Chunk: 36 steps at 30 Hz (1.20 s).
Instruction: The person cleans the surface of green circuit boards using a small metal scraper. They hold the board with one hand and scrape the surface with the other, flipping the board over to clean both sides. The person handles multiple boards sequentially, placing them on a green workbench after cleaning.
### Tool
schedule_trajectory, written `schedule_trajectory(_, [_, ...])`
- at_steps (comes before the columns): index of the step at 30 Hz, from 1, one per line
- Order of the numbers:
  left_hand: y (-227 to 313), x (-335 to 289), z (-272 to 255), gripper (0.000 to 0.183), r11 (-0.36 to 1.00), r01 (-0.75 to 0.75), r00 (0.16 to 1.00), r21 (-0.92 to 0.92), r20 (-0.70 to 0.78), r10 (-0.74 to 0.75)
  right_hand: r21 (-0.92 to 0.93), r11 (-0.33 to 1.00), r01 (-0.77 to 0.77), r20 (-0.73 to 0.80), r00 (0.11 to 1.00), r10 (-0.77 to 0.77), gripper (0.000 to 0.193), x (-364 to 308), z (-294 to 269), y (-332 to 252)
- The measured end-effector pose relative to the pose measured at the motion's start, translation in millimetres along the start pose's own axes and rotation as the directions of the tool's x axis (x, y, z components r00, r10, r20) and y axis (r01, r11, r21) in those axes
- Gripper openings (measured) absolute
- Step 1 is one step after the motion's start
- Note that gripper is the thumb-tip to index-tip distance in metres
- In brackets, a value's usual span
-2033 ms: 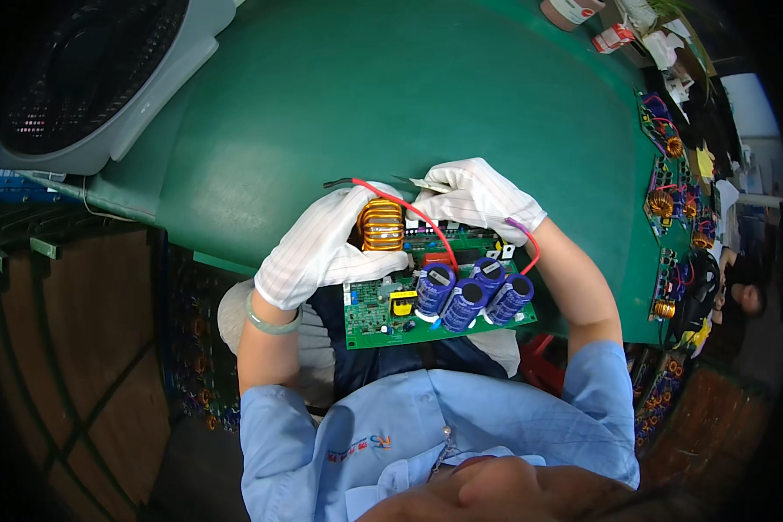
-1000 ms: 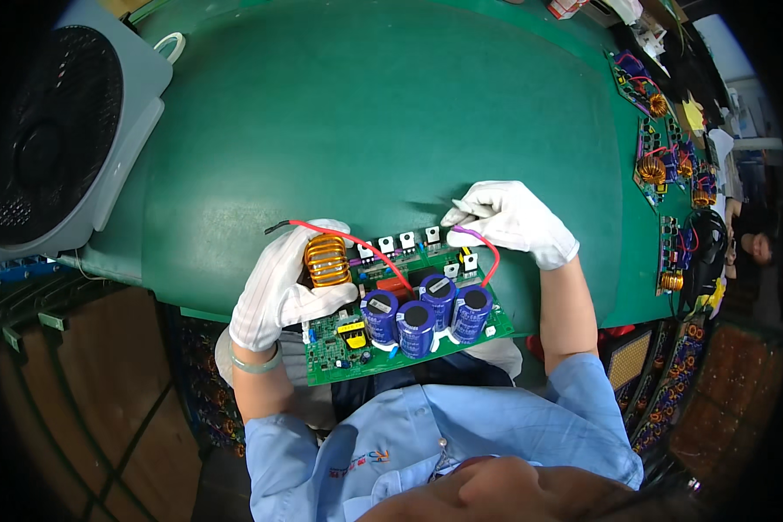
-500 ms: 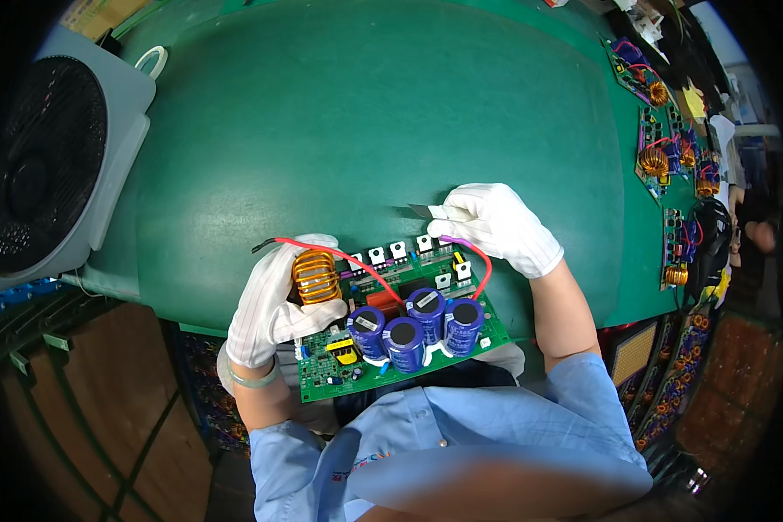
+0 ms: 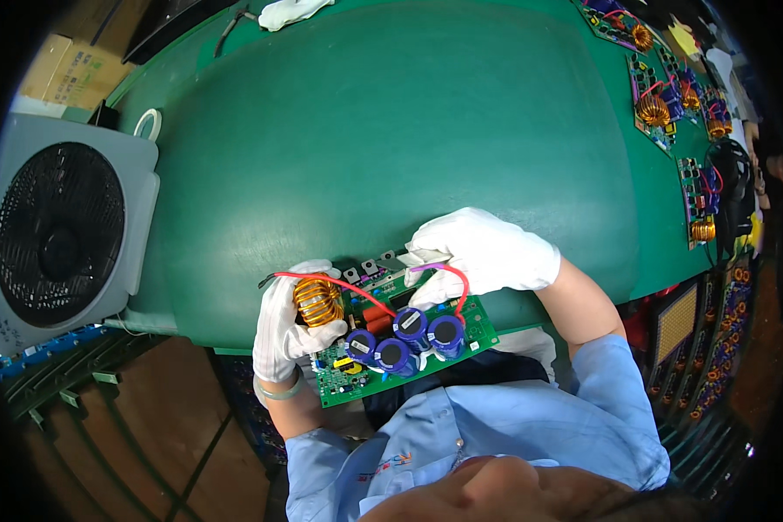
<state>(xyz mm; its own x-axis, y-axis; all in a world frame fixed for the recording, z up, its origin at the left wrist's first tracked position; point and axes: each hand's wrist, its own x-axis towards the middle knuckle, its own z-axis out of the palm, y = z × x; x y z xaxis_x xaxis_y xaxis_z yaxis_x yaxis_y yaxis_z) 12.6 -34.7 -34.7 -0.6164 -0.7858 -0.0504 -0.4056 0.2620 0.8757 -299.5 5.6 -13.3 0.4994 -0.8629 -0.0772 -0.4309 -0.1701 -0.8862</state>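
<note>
A green circuit board (image 4: 477, 337) is tilted at the table's near edge, close to my body. My left hand (image 4: 277, 331), in a white glove, is closed round its left side, with thumb and fingers about the copper-wound coil (image 4: 318, 302). Several purple capacitors (image 4: 411, 324) stand on the board, and a red wire (image 4: 322, 280) arches over it. My gloved right hand (image 4: 483, 250) pinches a thin, flat grey blade-like piece (image 4: 393, 264) above the board's far edge, by a row of transistors (image 4: 369, 266). Its lower fingers reach over the board, beside a second red wire (image 4: 467, 291).
A grey fan (image 4: 59, 235) stands at the left, with a white tape ring (image 4: 148, 124) behind it. More circuit boards (image 4: 654, 109) lie along the right edge beside a black cable bundle (image 4: 732, 174). A white glove-like cloth (image 4: 291, 12) lies at the back.
My right hand has moved left and inward, bringing the blade-like piece from beyond the board to over its far edge. My left hand keeps its hold. The whole view has shifted.
</note>
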Motion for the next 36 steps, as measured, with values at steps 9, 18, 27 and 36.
schedule_trajectory(9, [-7.4,-3.5,7.2,0.072,0.967,0.067,0.998,-0.244,-0.006,-0.07,-0.101,0.995,0.0,-0.043,0.999,-0.005,0.06,3.5,2.8,6.6])
schedule_trajectory(18, [3.2,2.0,13.9,0.075,0.831,0.251,0.96,-0.496,0.019,-0.279,0.452,0.869,-0.204,0.026,0.976,0.215,0.023,10.6,-8.3,16.8])
schedule_trajectory(27, [17.0,8.0,15.9,0.066,0.792,0.16,0.986,-0.59,0.059,-0.155,0.384,0.86,-0.336,0.117,0.942,0.316,0.016,-5.1,-19.3,23.7])
schedule_trajectory(36, [5.0,5.8,14.1,0.064,0.837,0.201,0.978,-0.509,0.056,-0.201,0.241,0.952,-0.19,0.119,0.979,0.166,0.036,-17.0,-20.9,19.2])
